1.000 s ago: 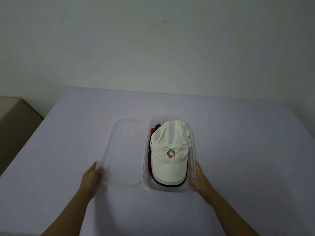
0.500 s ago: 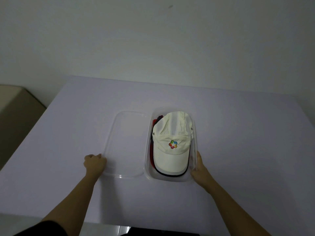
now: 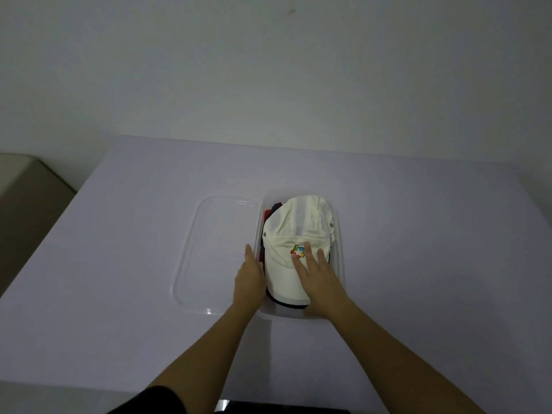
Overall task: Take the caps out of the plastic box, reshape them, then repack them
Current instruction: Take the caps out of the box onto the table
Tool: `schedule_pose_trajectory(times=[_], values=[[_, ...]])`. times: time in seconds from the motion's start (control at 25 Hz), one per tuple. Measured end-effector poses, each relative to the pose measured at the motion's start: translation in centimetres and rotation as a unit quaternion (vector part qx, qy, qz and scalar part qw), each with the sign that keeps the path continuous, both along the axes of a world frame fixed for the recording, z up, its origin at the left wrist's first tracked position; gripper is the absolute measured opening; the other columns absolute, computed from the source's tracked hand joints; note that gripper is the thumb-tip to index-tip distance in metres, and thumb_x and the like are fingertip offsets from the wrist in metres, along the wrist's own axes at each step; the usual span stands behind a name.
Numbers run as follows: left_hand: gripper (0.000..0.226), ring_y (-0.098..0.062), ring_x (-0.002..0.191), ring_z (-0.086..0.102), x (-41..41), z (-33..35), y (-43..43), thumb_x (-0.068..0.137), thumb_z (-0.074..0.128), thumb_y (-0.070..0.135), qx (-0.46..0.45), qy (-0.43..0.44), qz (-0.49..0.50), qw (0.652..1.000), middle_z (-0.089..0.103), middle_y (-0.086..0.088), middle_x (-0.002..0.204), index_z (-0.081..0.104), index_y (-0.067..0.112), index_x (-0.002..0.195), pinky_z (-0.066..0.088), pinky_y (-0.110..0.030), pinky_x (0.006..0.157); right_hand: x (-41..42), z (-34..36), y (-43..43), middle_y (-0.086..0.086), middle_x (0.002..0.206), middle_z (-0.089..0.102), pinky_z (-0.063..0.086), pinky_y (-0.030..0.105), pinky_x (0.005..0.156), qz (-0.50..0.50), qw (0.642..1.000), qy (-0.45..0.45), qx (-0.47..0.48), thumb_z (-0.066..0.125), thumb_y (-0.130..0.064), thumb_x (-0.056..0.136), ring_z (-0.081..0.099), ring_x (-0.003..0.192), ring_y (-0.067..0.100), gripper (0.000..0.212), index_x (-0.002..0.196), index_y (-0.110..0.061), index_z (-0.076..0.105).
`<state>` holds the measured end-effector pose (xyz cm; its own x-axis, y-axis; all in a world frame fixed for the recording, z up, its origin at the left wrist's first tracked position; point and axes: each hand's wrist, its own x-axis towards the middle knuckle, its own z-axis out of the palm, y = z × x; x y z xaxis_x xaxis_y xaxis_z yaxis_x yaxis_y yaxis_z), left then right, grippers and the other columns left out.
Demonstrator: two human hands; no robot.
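Note:
A clear plastic box (image 3: 340, 234) stands open on the table, a stack of caps inside. On top lies a white cap (image 3: 298, 225) with a coloured logo, its brim toward me; darker red and black caps (image 3: 268, 212) show under it. My right hand (image 3: 316, 273) lies flat on the white cap's brim, fingers spread up to the logo. My left hand (image 3: 249, 276) is at the box's left wall beside the brim, fingers straight; whether it touches the cap is hidden.
The box's clear lid (image 3: 215, 249) lies flat on the lilac table (image 3: 433, 264) just left of the box. A beige piece of furniture (image 3: 27, 198) stands off the table's left edge. A plain wall rises behind.
My left hand left the lid's near corner and moved right to the box's left wall. My right hand moved from the box's right outer side onto the white cap's brim.

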<state>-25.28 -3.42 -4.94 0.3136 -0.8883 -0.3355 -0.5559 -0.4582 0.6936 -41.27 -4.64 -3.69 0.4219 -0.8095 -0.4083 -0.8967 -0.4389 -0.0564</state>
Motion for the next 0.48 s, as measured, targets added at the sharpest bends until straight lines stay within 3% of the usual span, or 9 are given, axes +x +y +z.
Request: schedule_pose_trajectory(times=[0.2,0.32,0.48], values=[[0.05,-0.035,0.108,0.058,-0.2,0.0,0.0,0.1,0.031,0.013,0.007,-0.051,-0.002,0.999,0.06,-0.022,0.121,0.016,0.007,0.147,0.044,-0.041,0.096,0.1,2.2,-0.2,0.017,0.156,-0.015,0.025,0.05,0.111,-0.004,0.999,-0.017,0.047,0.063,-0.014,0.081,-0.007,0.141,0.048,0.101,0.147,-0.008,-0.013],[0.048,-0.038,0.113,0.055,-0.2,0.3,0.1,0.1,0.03,0.014,0.001,-0.033,0.008,0.999,0.057,-0.024,0.125,0.019,0.006,0.146,0.041,-0.043,0.098,-0.4,3.7,-0.7,0.002,0.159,0.007,0.043,0.042,0.098,-0.053,0.987,-0.141,-0.048,0.046,0.003,0.08,0.015,0.142,0.038,0.082,0.149,-0.013,0.004],[0.049,-0.039,0.11,0.056,-0.1,0.0,0.3,0.099,0.03,0.013,-0.01,-0.025,0.0,1.0,0.059,-0.023,0.123,0.019,0.006,0.146,0.042,-0.043,0.095,-2.6,4.5,-1.4,0.008,0.154,0.028,0.052,0.044,0.087,-0.098,0.923,-0.322,-0.188,0.043,0.019,0.069,0.035,0.136,0.04,0.081,0.144,-0.009,0.03]])
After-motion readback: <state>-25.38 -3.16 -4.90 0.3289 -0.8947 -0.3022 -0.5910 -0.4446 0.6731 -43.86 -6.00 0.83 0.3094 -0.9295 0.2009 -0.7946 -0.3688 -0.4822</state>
